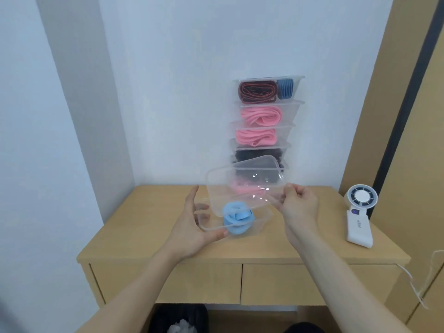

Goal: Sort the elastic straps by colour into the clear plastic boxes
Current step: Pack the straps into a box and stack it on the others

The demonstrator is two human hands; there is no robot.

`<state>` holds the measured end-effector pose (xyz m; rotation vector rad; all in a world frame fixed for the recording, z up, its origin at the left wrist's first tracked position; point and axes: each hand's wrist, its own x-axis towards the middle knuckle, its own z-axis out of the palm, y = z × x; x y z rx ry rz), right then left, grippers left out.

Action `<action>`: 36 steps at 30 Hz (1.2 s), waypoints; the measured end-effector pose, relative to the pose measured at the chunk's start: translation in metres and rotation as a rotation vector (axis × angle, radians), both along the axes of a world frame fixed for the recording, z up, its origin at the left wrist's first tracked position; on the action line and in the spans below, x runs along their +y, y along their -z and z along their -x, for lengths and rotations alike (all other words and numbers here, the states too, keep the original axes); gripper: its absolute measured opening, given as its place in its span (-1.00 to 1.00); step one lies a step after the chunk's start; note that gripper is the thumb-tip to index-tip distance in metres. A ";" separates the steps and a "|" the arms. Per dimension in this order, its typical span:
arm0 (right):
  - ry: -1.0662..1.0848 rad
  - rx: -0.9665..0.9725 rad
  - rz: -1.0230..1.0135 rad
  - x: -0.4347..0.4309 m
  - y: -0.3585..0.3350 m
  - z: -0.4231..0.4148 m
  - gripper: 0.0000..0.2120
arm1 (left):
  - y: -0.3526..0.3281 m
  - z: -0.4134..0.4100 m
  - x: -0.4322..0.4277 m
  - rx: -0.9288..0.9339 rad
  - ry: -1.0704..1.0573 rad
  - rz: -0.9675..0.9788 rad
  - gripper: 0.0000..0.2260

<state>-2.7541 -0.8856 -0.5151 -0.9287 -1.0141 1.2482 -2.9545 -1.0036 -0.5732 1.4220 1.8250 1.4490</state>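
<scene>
- The box (260, 222), with the blue strap (236, 218) in it, is in front of the stack (264, 116), low over the desk (144, 236).
- The left hand (189, 234) grips the box's left end: thumb along the near rim, fingers (203, 207) round the far wall, the strap just right of them.
- The right hand (298, 205) pinches the right edge of a tilted lid (240, 186) (possibly a second box) before the stack's foot.
- A fan (360, 212) lies right of the stack.
</scene>
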 end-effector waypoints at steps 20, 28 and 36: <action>0.129 -0.874 -0.384 0.000 0.035 0.018 -0.85 | -0.005 -0.001 -0.005 0.010 0.008 0.079 0.23; -0.049 -0.649 -0.606 -0.001 0.060 0.019 -0.48 | -0.014 -0.002 -0.006 -0.073 0.071 0.096 0.06; -0.166 -0.727 -0.580 0.016 0.055 0.007 -0.59 | -0.004 0.001 0.000 -0.022 -0.048 0.087 -0.35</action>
